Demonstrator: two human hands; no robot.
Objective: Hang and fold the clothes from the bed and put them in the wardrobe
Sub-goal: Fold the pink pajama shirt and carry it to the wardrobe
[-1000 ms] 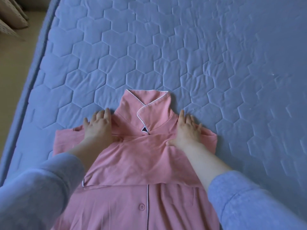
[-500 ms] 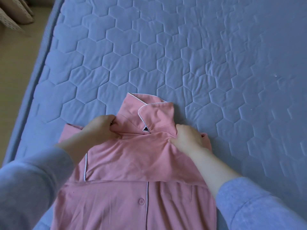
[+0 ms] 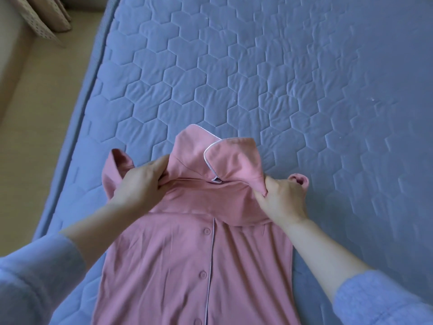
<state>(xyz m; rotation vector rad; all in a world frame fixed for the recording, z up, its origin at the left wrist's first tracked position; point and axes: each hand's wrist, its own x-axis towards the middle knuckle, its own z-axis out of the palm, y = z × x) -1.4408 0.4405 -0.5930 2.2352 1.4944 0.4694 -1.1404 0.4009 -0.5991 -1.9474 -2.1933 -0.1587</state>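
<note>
Pink pajama shirt (image 3: 187, 266) lies button-side up on the quilted bed (image 3: 304, 90). Left hand (image 3: 138, 184) and right hand (image 3: 281, 198) each pinch its folded shoulder layers beside the collar (image 3: 225, 160). Uneven pull may skew the fold; a loose pinch may drop layers.

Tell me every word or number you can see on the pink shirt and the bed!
None can be read.
The pink shirt shows only plain buttons and pale piping; the small tab at its collar is too small to tell.
The bed bears only stitched hexagons.
</note>
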